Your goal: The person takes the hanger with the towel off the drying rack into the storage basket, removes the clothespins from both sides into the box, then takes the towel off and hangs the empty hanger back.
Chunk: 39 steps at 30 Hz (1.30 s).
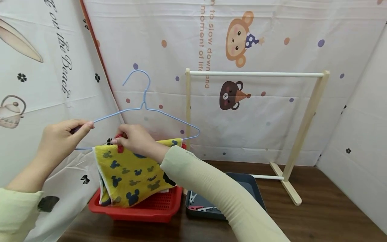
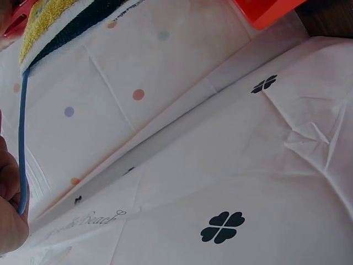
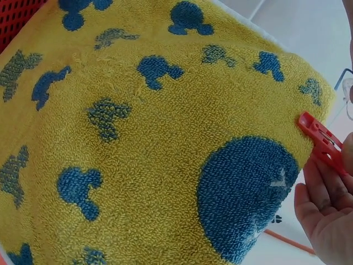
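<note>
White sheets (image 1: 145, 23) printed with coloured dots (image 1: 321, 43), black clovers (image 1: 22, 77), a cartoon monkey (image 1: 236, 40) and a brown bear (image 1: 228, 101) form creased walls around a dark wood-grain tabletop (image 1: 329, 215).

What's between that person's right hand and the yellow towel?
A red clothespin: the right hand pinches one end, and the other end sits at the edge of the yellow towel. The right wrist view shows this.
</note>
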Motion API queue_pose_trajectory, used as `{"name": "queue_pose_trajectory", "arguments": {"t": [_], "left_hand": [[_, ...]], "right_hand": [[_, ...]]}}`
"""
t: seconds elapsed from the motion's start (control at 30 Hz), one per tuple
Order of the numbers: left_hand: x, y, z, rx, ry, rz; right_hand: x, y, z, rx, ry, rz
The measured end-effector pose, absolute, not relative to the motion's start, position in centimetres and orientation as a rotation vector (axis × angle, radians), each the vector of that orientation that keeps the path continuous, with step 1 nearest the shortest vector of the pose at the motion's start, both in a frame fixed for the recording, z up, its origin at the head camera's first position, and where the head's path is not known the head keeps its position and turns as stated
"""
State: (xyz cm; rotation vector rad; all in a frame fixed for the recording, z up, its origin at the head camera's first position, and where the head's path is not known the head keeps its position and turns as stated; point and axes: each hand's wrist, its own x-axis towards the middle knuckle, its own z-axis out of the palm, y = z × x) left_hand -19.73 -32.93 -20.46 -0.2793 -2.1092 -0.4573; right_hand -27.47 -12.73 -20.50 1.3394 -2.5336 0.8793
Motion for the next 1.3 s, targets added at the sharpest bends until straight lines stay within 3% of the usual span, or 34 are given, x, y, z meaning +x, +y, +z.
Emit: {"name": "queue_pose_trajectory", "arguments": {"t": [0.87,1.3], "left_hand": [[-19.7,-32.9,-20.7,-0.268,-2.155,-0.411],[-19.6,-33.3,-20.5,-0.281,-2.107,-0.431]], "right_hand": [[-26.6,-11.1,-19.4,1.333,-2.507,0.844],[-26.1,-5.9,-20.4,1.422,-2.611,0.839]]}}
